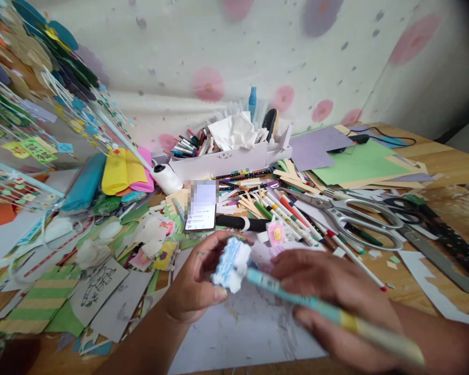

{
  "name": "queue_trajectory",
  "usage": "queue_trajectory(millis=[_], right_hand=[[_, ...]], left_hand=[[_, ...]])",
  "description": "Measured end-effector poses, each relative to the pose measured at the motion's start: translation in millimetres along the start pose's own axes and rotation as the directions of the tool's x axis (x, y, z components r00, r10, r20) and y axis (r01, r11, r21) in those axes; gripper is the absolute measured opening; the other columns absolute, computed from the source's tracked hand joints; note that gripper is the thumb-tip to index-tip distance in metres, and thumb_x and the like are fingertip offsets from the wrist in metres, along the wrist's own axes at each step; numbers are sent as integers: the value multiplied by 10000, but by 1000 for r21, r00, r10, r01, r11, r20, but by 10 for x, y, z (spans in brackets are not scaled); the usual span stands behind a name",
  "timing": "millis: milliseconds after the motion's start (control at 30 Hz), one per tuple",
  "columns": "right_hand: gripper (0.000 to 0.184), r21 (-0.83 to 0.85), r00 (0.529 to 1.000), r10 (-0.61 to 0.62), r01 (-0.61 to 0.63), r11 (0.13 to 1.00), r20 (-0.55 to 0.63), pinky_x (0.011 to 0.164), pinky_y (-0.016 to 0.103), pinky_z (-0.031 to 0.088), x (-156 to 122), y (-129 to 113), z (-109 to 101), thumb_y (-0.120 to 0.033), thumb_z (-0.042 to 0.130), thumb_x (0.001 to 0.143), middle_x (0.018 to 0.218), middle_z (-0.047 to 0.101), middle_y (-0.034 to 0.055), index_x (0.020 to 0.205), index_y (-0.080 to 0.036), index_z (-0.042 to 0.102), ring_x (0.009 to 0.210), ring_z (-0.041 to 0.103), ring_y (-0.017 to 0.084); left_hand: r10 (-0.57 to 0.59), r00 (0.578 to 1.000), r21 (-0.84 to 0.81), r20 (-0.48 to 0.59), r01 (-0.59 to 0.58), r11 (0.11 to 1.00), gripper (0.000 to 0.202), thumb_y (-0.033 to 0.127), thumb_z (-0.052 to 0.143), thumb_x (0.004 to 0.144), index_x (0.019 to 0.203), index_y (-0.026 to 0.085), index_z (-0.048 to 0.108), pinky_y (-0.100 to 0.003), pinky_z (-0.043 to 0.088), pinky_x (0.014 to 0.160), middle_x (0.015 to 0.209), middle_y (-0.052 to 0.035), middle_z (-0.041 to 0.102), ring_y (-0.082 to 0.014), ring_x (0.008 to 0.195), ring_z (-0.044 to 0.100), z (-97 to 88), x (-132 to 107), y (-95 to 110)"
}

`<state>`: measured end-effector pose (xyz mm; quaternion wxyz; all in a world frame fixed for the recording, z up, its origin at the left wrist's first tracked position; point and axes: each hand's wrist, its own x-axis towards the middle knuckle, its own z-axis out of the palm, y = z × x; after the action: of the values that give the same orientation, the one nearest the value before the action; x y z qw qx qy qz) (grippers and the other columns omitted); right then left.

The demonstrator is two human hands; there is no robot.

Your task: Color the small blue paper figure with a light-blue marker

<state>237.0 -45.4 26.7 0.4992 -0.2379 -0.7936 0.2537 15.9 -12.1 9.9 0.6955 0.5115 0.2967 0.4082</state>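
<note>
My left hand (197, 284) pinches a small white paper cutout (231, 263) with blue colouring, thumb below and fingers behind it. My right hand (336, 297) grips a light blue and yellow marker (328, 311); its tip touches the cutout's right edge. Both hands hover over a white sheet (242, 333) at the table's near edge. The right hand is blurred by motion.
Large silver scissors (352, 213) and many loose markers (285, 208) lie just beyond the hands. A phone (201, 205) sits centre, a white box (234, 151) of pens behind it. Coloured paper sheets (355, 161) lie at right, paper scraps and craft stock at left.
</note>
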Motion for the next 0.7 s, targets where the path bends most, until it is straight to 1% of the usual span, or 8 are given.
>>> queue_trajectory(millis=[67, 200, 300, 333, 433, 467, 567, 700], right_hand=[[147, -16, 999, 27, -27, 1000, -41, 728, 258, 582, 3, 3, -10, -132, 548, 846, 836, 706, 87, 976, -172, 602, 817, 701, 179], [147, -7, 998, -29, 30, 1000, 50, 808, 291, 571, 1, -9, -15, -187, 558, 868, 868, 716, 88, 1007, -177, 603, 844, 699, 187], [160, -7, 999, 26, -26, 1000, -23, 729, 281, 585, 3, -3, -16, -138, 539, 849, 865, 710, 91, 992, -184, 595, 821, 697, 187], [164, -4, 999, 26, -26, 1000, -21, 718, 282, 586, 4, 2, -15, -132, 542, 843, 864, 708, 93, 990, -181, 596, 817, 695, 188], [166, 5, 999, -19, 19, 1000, 44, 775, 311, 579, 6, 15, -9, -156, 562, 843, 871, 711, 94, 1003, -173, 605, 830, 691, 194], [171, 1, 999, -17, 17, 1000, 38, 774, 307, 579, 6, 17, -8, -148, 561, 841, 874, 711, 95, 1004, -173, 605, 834, 691, 193], [187, -18, 999, 28, -29, 999, -39, 720, 278, 585, 6, 6, -11, -110, 542, 831, 874, 708, 97, 996, -180, 591, 824, 695, 186], [168, -48, 997, -43, 47, 998, 71, 805, 316, 579, 5, -12, -26, -189, 557, 865, 873, 719, 84, 1030, -192, 587, 839, 702, 196]], left_hand=[[-3, 1000, -17, -6, 3, 1000, 607, 235, 755, 515, 1113, 186, 660, -246, 410, 657, 930, -62, 625, -191, 788, 520, 1, 4, 0], [-4, 1000, -24, 13, 4, 1000, 603, 211, 751, 507, 1103, 180, 668, -224, 400, 644, 946, -59, 624, -174, 786, 514, 0, 5, 1], [-5, 1000, -46, -12, 5, 999, 603, 225, 757, 517, 1112, 193, 667, -236, 413, 667, 990, -64, 633, -189, 817, 528, -2, 0, -3], [-3, 1000, -53, -15, 2, 999, 605, 226, 759, 516, 1114, 195, 667, -237, 414, 661, 986, -65, 635, -189, 811, 530, -2, -2, -5], [2, 1000, -52, -15, -3, 999, 611, 213, 761, 504, 1108, 191, 672, -234, 412, 640, 964, -65, 640, -185, 787, 528, -2, -7, -7], [3, 1000, -49, -23, -4, 999, 609, 212, 763, 501, 1103, 194, 673, -237, 416, 648, 977, -66, 642, -190, 799, 530, -2, -8, -7], [8, 999, -34, -46, -9, 999, 598, 231, 773, 507, 1096, 201, 673, -239, 420, 661, 1010, -66, 644, -201, 834, 533, -3, -10, -4], [27, 999, -28, -21, -27, 999, 591, 255, 774, 514, 1092, 186, 672, -234, 417, 643, 957, -63, 650, -185, 789, 533, -3, -9, -1]])
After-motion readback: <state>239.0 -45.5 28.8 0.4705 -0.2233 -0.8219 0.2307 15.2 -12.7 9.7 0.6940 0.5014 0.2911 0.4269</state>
